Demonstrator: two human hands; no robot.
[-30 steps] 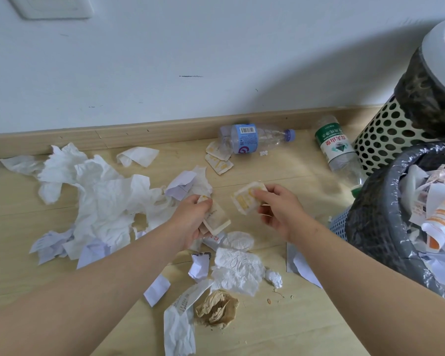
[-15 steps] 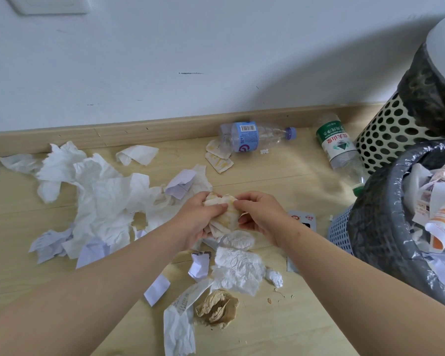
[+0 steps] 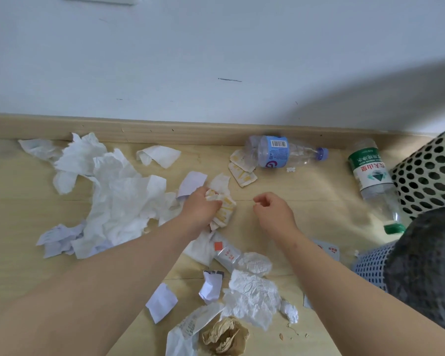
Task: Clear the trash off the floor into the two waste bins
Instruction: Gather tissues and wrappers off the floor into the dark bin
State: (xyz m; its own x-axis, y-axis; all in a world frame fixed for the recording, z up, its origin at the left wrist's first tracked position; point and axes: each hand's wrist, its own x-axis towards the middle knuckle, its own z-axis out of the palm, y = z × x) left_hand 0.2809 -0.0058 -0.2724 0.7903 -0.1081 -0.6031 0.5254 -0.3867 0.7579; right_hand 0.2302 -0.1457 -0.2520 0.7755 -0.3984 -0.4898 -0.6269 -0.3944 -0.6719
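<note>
Now | near: brown paper wad untouched on floor | mid: left hand grips wrappers, one passed over from right hand, now apart, slack, empty | far: blue-label bottle, green-label bottle remain | judged: lined bin drop next.

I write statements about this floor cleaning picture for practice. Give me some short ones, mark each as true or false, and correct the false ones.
1. The left hand grips a bunch of yellow-and-white wrappers. True.
2. The right hand grips something too. False: it holds nothing, and its fingers are loosely curled.
3. The bottle with the blue label stands upright. False: it lies on its side by the baseboard.
4. The bottle with the green label lies on the floor beside the white bin with holes. True.
5. The crumpled brown paper is inside a bin. False: it lies on the floor, near the bottom edge of the view.
</note>
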